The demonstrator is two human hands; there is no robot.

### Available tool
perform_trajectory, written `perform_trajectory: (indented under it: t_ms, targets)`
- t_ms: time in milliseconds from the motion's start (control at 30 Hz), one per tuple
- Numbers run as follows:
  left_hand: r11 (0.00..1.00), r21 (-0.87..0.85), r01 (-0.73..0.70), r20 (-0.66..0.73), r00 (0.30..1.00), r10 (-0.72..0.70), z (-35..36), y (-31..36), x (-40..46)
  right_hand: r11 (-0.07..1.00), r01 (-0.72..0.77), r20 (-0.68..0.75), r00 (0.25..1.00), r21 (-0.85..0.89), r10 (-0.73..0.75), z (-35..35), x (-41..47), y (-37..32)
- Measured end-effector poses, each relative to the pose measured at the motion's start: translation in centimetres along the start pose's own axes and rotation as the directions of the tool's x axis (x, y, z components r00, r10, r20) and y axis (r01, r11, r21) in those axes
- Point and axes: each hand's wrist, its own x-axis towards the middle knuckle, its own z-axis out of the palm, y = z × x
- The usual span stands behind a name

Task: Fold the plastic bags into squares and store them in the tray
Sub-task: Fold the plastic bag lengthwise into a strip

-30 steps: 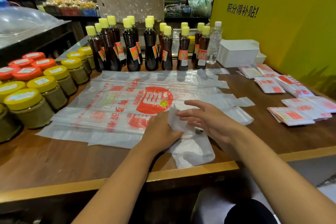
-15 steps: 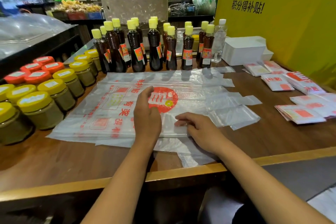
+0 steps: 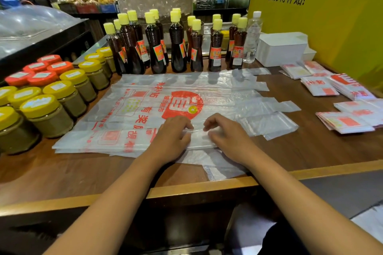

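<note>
Two hands down on the near edge of a stack of plastic bags (image 3: 145,109), middle of the wooden counter (image 3: 62,172). Left hand (image 3: 172,138) and right hand (image 3: 226,136) side by side, knuckles up, fingers curled with tips pressing a narrow folded strip of the top bag (image 3: 196,138). Cannot tell whether film is actually pinched or just pressed flat. Thumbs hidden.

Bags: thin, translucent white, red printed characters plus a big red round logo (image 3: 182,105) near centre. Lying flat, several layers, edges slightly offset. Long axis running left-right across the counter; print reads sideways from this view. Handle loops (image 3: 269,114) pointing right, fanned out in steps. A crumpled bit of film (image 3: 219,170) sticking out below the hands, reaching the counter's front lip.

Already-folded bag squares (image 3: 344,122) in small piles on the right side, well apart from the stack. White tray (image 3: 281,49) at the back right, against the yellow wall (image 3: 331,27), upside-down or lidded – cannot tell which.

Behind the stack: row of dark sauce bottles (image 3: 176,47) with yellow caps, one clear bottle (image 3: 252,37) at the right end. Left of the stack: jars (image 3: 49,114) with yellow lids, red-lidded ones (image 3: 41,72) further back.
</note>
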Motion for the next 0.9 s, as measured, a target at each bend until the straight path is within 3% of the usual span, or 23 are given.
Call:
perform_trajectory:
  t_ms: [100, 200, 300, 467, 767, 900]
  targets:
    - [0.996, 0.082, 0.031, -0.001, 1.000, -0.031, 0.2, 0.2, -0.3, 0.977, -0.100, -0.146, 0.987, -0.187, 0.073, -0.5, 0.4, 1.0]
    - [0.986, 0.165, 0.035, -0.011, 0.999, -0.033, 0.4, 0.7, -0.6, 0.899, -0.249, -0.124, 0.968, -0.359, 0.218, -0.7, 0.4, 1.2]
    - [0.977, 0.206, 0.054, -0.005, 0.999, -0.054, 0.2, 1.1, -0.7, 0.856, -0.296, -0.140, 0.955, -0.424, 0.261, -0.5, 0.3, 1.0]
    - [0.973, 0.216, 0.086, -0.010, 0.996, -0.086, 0.1, 1.3, -0.7, 0.864, -0.340, -0.153, 0.940, -0.370, 0.305, -0.8, 0.4, 0.8]
    - [0.981, 0.154, 0.115, -0.075, 0.992, -0.104, 0.0, 1.7, -0.7, 0.969, -0.184, -0.186, 0.971, -0.167, 0.152, -0.1, 0.0, 0.6]
    - [0.979, 0.143, 0.148, -0.135, 0.982, -0.129, -1.2, 1.8, -1.2, 0.972, -0.227, -0.226, 0.951, -0.051, 0.211, -1.2, -0.1, 1.0]
